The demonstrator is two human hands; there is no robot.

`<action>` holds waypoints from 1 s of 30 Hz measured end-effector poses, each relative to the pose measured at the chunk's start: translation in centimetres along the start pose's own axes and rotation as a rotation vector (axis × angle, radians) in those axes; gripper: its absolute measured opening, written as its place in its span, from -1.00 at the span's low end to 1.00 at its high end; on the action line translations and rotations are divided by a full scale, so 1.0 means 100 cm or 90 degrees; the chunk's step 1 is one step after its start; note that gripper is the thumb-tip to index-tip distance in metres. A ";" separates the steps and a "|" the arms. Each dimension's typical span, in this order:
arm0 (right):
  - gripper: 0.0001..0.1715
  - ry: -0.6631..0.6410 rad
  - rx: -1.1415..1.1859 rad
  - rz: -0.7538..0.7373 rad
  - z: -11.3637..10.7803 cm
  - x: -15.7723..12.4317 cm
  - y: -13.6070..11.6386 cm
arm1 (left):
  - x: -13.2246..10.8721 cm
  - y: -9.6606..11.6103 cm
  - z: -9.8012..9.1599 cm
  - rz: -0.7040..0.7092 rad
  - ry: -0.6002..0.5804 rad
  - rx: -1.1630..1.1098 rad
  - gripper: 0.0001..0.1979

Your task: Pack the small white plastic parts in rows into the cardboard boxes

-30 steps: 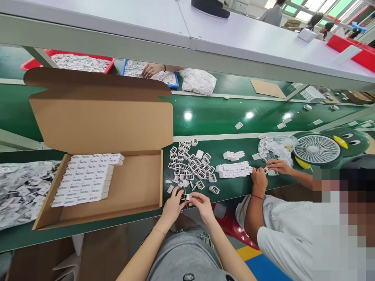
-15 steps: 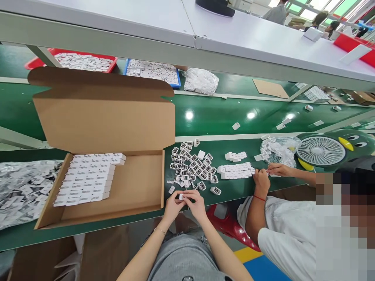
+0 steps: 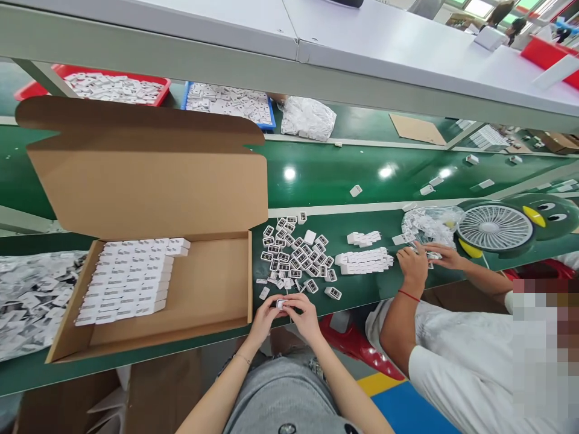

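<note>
My left hand (image 3: 265,318) and my right hand (image 3: 302,314) meet at the near edge of the green bench, both pinched on one small white part (image 3: 281,304) held between the fingertips. Just beyond them lies a cluster of several small white parts with dark faces (image 3: 296,256). An open cardboard box (image 3: 212,289) stands to the left, its lid raised, with white parts stacked in neat rows (image 3: 129,277) in its left half.
A co-worker in a white shirt sits at my right, both hands (image 3: 425,260) near a clear bag (image 3: 429,224) and a row of stacked white parts (image 3: 364,261). A small fan (image 3: 494,228) stands far right. Loose bagged parts (image 3: 31,298) lie at left. Red tray (image 3: 93,87) and blue tray (image 3: 226,103) sit beyond the conveyor.
My hands have drawn closer together around the small part. The co-worker's hands moved right, away from the stacked row toward the bag. A hand at the blue tray has gone.
</note>
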State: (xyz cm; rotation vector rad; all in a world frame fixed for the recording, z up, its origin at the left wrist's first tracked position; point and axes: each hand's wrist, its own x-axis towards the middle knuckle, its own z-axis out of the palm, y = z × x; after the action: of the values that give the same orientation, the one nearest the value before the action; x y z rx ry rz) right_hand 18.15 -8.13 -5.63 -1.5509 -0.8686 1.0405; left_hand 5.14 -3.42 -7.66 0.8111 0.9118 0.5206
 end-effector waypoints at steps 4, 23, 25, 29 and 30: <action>-0.85 0.005 -0.052 -0.062 0.001 0.000 0.005 | 0.001 -0.001 -0.001 -0.018 0.005 -0.028 -0.73; -0.82 -0.044 -0.150 -0.080 0.005 0.005 0.002 | 0.008 -0.006 0.000 0.023 -0.004 0.016 -0.64; -0.74 -0.042 -0.179 -0.087 0.002 0.003 -0.001 | 0.010 -0.008 0.002 0.053 0.022 0.054 -0.65; -0.62 -0.004 -0.317 -0.108 -0.015 -0.004 0.011 | 0.009 -0.006 0.004 0.121 0.093 0.145 -0.63; -0.59 0.002 -0.363 -0.117 -0.020 -0.004 0.017 | 0.007 -0.002 0.005 0.143 0.112 0.178 -0.61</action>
State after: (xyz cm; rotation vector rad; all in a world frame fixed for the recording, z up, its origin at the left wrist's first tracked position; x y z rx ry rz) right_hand 19.88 -9.53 -6.99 -1.8886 -1.3593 0.6858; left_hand 5.96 -3.21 -8.00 1.1438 1.0773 0.6771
